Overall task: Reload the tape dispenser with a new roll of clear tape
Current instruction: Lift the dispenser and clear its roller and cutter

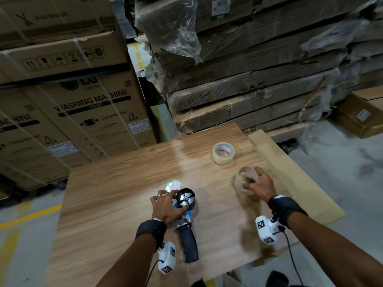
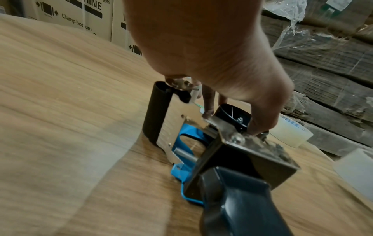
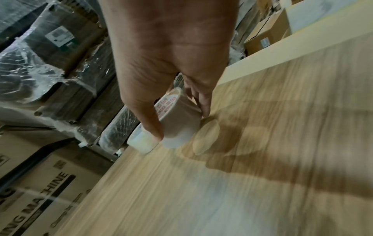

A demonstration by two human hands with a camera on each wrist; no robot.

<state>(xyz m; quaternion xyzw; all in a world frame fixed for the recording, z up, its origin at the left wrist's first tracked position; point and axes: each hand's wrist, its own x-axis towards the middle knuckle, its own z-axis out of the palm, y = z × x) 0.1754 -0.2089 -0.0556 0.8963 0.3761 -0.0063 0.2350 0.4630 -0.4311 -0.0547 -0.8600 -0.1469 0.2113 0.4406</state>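
Tape dispenser (image 1: 185,212) lies on its side near the front of the wooden tabletop (image 1: 116,195), black handle toward the person, hub wheel (image 1: 186,198) facing up and bare of any roll. The left hand (image 1: 165,206) rests over the blue frame, fingers and thumb curled onto the hub end and the metal plate beside it, apparently to pin the tool flat so it cannot skid or tip while the spindle is worked. The right hand (image 1: 260,186) grasps a nearly spent roll (image 1: 246,179), thumb on one side and fingers on the other, low over the table and well right of the dispenser; the right-wrist view shows red print on its core and little or no tape left. Judging by the bare hub, this looks like the old core being put aside. The new roll of clear tape (image 1: 223,153) sits flat and untouched farther back, just beyond the right hand, so that hand must first let the core go. A small shiny sticker or scrap (image 1: 173,184) lies just behind the left hand; its nature cannot be told. Stacked washing machine cartons (image 1: 87,104) and shrink-wrapped flat boxes (image 1: 259,75) stand behind the table, clear of the work. Nothing lies between the new roll and the hub.
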